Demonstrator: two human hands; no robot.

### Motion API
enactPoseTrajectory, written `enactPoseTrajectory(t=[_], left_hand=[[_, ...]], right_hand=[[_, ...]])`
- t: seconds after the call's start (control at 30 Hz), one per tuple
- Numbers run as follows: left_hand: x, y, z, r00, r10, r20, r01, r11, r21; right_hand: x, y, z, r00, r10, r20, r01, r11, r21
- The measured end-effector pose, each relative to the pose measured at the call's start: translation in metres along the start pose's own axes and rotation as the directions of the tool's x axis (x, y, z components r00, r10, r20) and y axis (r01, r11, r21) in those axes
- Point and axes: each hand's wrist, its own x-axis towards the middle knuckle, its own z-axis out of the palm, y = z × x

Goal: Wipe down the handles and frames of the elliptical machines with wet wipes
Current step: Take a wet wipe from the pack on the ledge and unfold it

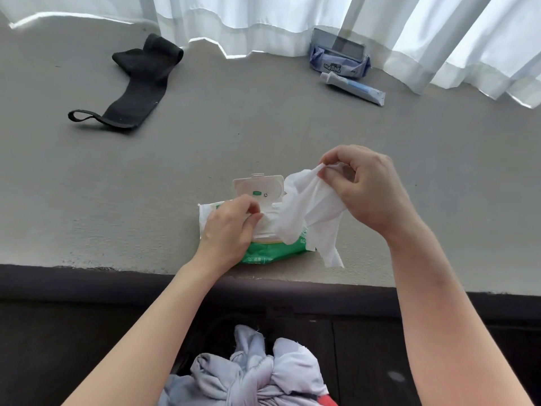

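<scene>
A green and white pack of wet wipes (272, 253) lies on the grey ledge (146, 186) near its front edge, its white flip lid (257, 187) standing open. My right hand (366, 191) pinches the top of a white wet wipe (307, 215) that hangs down over the pack's right side. My left hand (231, 230) lies on the pack with curled fingers at the dispensing opening, beside the wipe's lower part. No elliptical machine is in view.
A black strap with a loop (137, 83) lies at the back left of the ledge. A blue packet (339, 58) and a toothpaste tube (354, 87) sit at the back right under white curtains (263, 22). Below the ledge is a dark floor (73, 332).
</scene>
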Motion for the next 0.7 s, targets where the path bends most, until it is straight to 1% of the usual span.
enactPoseTrajectory(t=[0.07,0.17,0.27,0.33,0.4,0.53,0.7], left_hand=[[-0.001,0.002,-0.004,0.998,-0.051,-0.030,0.047,0.990,-0.135],[0.001,0.012,-0.015,0.993,-0.083,-0.085,0.060,0.966,-0.251],[0.006,0.022,-0.026,0.982,-0.152,-0.113,0.097,0.914,-0.394],[0.011,0.027,-0.033,0.975,-0.182,-0.128,0.111,0.896,-0.430],[0.017,0.031,-0.041,0.974,-0.181,-0.139,0.101,0.888,-0.449],[0.029,0.039,-0.056,0.980,-0.141,-0.140,0.059,0.879,-0.473],[0.038,0.042,-0.072,0.992,-0.094,-0.087,0.033,0.842,-0.539]], right_hand=[[0.001,0.001,0.000,1.000,0.000,0.005,0.000,1.000,-0.008],[0.003,0.000,0.001,1.000,0.008,0.021,-0.008,1.000,-0.020],[0.002,-0.001,0.001,0.999,0.020,0.034,-0.019,1.000,-0.021],[0.002,-0.002,0.000,0.999,0.020,0.042,-0.019,1.000,-0.018],[0.002,-0.003,0.000,0.999,0.021,0.044,-0.020,1.000,-0.008],[0.004,-0.004,-0.002,0.999,0.019,0.035,-0.019,1.000,0.005],[0.007,-0.009,-0.011,0.999,-0.018,0.039,0.016,0.997,0.073]])
